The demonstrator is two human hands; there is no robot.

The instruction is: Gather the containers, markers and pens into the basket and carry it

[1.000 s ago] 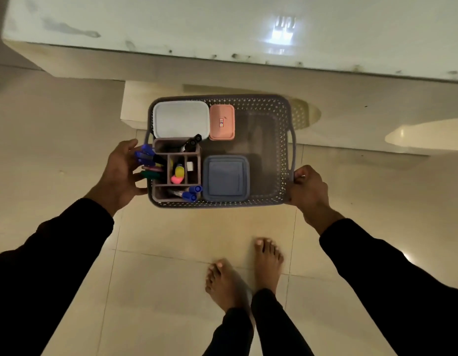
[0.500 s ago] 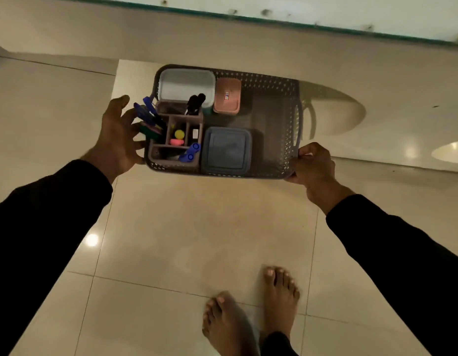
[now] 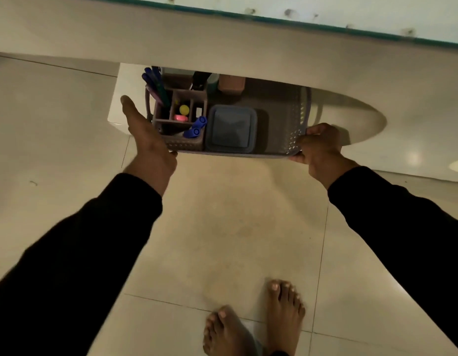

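Note:
A grey perforated basket [image 3: 287,119] sits half under the edge of a pale counter, its far part hidden. Inside it are a brown divided organiser [image 3: 181,109] with blue pens [image 3: 156,86] and blue markers [image 3: 197,127], a grey-blue lidded container [image 3: 231,128] and a pink container [image 3: 230,84]. A white container behind the organiser is mostly hidden. My left hand [image 3: 145,136] lies along the basket's left side with fingers straight. My right hand [image 3: 319,145] grips the basket's right near corner.
A thick pale counter slab [image 3: 222,44] with a green-edged top spans the upper view and overhangs the basket. A pale block [image 3: 120,98] stands on the tiled floor behind my left hand. My bare feet [image 3: 256,322] stand on the tiles below.
The basket has moved forward and under the counter edge, hiding its far containers. My left hand has shifted from the left rim to lie flat along the side.

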